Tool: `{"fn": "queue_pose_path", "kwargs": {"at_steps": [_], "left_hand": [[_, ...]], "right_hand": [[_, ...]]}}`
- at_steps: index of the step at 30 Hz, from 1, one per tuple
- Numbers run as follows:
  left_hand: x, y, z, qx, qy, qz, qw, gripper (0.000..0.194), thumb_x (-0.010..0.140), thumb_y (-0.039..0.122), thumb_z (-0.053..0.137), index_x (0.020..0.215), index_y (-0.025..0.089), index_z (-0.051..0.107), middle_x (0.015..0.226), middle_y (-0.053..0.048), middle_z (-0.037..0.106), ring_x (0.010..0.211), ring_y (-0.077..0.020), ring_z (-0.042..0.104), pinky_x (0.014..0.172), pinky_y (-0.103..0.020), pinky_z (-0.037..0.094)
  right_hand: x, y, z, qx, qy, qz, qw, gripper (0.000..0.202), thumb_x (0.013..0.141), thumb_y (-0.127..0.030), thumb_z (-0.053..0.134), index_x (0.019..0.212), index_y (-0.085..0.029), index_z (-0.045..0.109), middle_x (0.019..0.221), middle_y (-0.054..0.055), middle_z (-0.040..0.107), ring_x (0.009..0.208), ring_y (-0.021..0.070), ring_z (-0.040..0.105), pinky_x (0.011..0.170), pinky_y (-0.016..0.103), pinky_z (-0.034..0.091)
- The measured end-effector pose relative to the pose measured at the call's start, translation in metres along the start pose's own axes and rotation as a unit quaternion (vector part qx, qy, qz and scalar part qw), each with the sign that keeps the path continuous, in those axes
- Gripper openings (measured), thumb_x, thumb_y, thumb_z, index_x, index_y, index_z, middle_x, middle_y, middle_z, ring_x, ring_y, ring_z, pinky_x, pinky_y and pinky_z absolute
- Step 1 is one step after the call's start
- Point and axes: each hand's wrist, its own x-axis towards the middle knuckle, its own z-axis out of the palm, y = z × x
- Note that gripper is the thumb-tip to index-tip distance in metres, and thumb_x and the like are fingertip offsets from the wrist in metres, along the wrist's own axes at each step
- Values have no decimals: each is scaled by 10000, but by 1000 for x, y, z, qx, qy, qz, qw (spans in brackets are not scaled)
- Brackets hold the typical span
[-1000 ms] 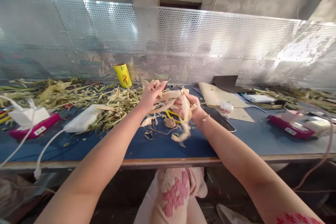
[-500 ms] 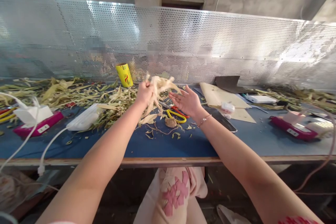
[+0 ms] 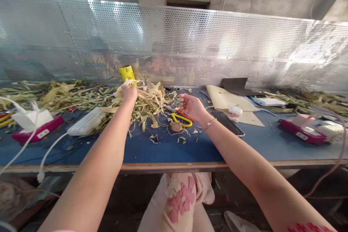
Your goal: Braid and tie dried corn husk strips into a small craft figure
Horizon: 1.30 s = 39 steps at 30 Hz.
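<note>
Head camera view: a person's left hand [image 3: 129, 92] is among dried plant matter on a blue workbench [image 3: 163, 153], with pale husk strips [image 3: 118, 92] showing on both sides of the grip. The fingers look curled, but their tips are hidden and the spot is blurred, so whether they pinch the strips cannot be told. A heap of husks [image 3: 149, 106] spreads right of that grip, and a yellow tube [image 3: 127, 72] stands tilted just behind it.

Well to its right, the right hand [image 3: 193, 107] holds nothing, fingers apart and loosely bent, with red and yellow handles [image 3: 183, 116] just below. Good handling here likely means a light grip, as dry strips may tear or tangle; keeping the left knuckles clear of the tube, which could topple; and keeping the right fingertips away from the metal blades [image 3: 170, 108] near them.
</note>
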Motion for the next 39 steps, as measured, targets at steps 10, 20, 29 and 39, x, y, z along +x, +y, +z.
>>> {"fn": "queue_pose_path", "kwargs": {"at_steps": [10,20,29,39], "left_hand": [[-25,2,-14,269,-80,129,951,294,726,134,470,1016,96,451,1098,-246,509,1051,-361,500,849,-465,399],[-36,20,-18,338,-73,168,923,301,814,289,357,910,82,554,1022,-259,509,968,-388,536,815,-499,368],[-43,31,-16,107,-43,259,959,212,832,342,404,831,159,509,966,-120,520,982,-248,531,858,-301,374],[-47,32,13,-307,-165,22,937,131,801,227,477,690,161,457,680,-9,566,568,-71,528,652,-231,472]], "right_hand": [[21,32,-13,-588,-61,-170,788,48,660,-182,564,620,-154,564,559,-35,490,535,69,402,543,220,319],[2,23,-6,-702,-245,-170,646,155,771,-252,496,724,-156,608,657,3,569,584,87,463,578,216,332],[-13,20,1,-694,-332,-150,621,221,635,-308,654,794,-172,583,667,-13,545,591,93,465,543,214,344],[1,22,4,-311,-122,-197,922,177,698,-341,557,753,-188,487,554,-65,460,467,47,396,452,185,327]]}}
